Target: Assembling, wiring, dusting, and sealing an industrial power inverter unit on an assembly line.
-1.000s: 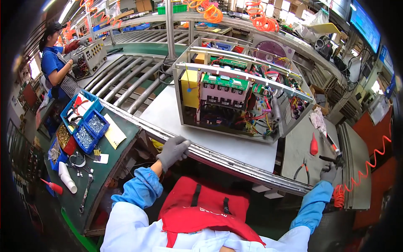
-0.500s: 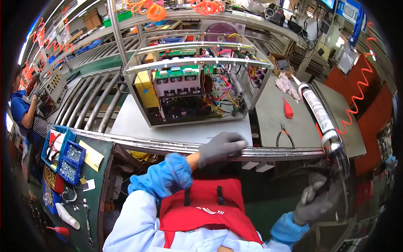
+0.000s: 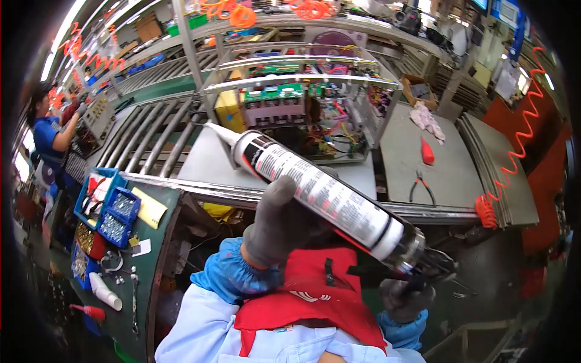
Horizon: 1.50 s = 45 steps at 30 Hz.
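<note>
I hold a caulking gun with a long white sealant cartridge [image 3: 315, 190] slanted across my chest, its white nozzle up at the left. My left hand [image 3: 279, 221], in a grey glove, cups the middle of the cartridge from below. My right hand [image 3: 407, 297], also gloved, grips the gun's black handle at the lower right. Beyond the nozzle an open metal chassis [image 3: 302, 103] full of green circuit boards and coloured wires stands on a grey bench plate [image 3: 200, 163].
Blue bins of small parts [image 3: 112, 209], a white tube [image 3: 104, 291] and a red-handled tool sit on the green side table at left. Pliers [image 3: 422, 184], a red nozzle [image 3: 427, 151] and a rag [image 3: 426, 118] lie on the right plate. Another person [image 3: 51, 136] works at far left. Roller conveyor behind.
The caulking gun came from the right side to in front of me. My left hand left the bench edge and now supports the cartridge. The view turned left.
</note>
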Motion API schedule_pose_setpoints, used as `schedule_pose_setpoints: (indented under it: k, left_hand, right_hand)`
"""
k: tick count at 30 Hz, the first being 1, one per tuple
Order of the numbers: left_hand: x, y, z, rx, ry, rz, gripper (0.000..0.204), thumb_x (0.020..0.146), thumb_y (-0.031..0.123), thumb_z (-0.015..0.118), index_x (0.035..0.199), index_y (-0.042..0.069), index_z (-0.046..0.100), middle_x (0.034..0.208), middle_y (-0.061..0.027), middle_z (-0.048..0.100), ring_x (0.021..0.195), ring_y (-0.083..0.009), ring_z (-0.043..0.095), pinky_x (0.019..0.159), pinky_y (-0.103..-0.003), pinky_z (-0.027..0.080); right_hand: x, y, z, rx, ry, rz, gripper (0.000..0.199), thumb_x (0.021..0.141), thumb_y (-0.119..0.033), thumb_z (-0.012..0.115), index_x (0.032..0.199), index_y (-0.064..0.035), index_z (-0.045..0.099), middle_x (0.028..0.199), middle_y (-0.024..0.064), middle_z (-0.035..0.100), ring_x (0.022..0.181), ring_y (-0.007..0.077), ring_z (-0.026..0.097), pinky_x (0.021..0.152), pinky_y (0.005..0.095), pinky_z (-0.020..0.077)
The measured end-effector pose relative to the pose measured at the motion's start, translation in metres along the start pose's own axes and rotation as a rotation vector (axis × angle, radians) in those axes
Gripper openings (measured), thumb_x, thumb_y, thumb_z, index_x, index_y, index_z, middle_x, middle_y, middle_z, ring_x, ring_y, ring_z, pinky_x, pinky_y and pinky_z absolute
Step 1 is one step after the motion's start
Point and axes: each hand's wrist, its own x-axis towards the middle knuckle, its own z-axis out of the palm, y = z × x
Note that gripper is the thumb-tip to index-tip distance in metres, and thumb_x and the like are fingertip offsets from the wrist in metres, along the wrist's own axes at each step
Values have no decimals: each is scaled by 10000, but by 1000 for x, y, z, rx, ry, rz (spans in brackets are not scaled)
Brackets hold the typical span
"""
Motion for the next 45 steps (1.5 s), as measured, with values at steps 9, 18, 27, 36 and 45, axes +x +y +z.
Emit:
schedule_pose_setpoints:
  k: [9,18,27,36,45]
  left_hand:
    - [-3,-4,-62,-240,170,-67,495,838,458,656,1112,53,583,1001,-89,659,926,-248,661,714,-361,544]
    - [18,-5,-59,-202,297,15,405,832,401,634,1029,52,576,859,-85,647,729,-217,660,558,-298,504]
    - [28,7,-68,-143,327,24,359,820,396,634,961,74,564,784,-61,634,601,-175,626,437,-264,419]
    - [28,14,-78,-101,422,23,347,828,395,630,960,82,558,784,-60,635,595,-166,619,441,-252,415]
    - [36,14,-89,-22,434,20,313,835,347,658,975,83,566,825,-47,657,721,-173,685,610,-272,565]
  right_hand:
    - [28,18,20,-111,52,324,600,859,-626,548,736,-40,597,521,33,478,398,142,410,364,273,315]
    - [53,8,41,-761,-185,28,705,689,-254,855,1270,-10,539,1097,84,630,986,208,597,844,383,499]
    - [86,33,63,-254,-351,228,701,647,-260,796,1237,35,557,1169,163,613,1157,307,570,1088,471,376]
    - [88,51,69,-216,-285,257,608,626,-237,737,1148,36,590,1110,155,619,1136,288,571,1097,469,367]
    - [95,72,62,-148,-309,262,642,628,-230,760,1178,44,574,1130,166,622,1155,294,564,1069,453,394]
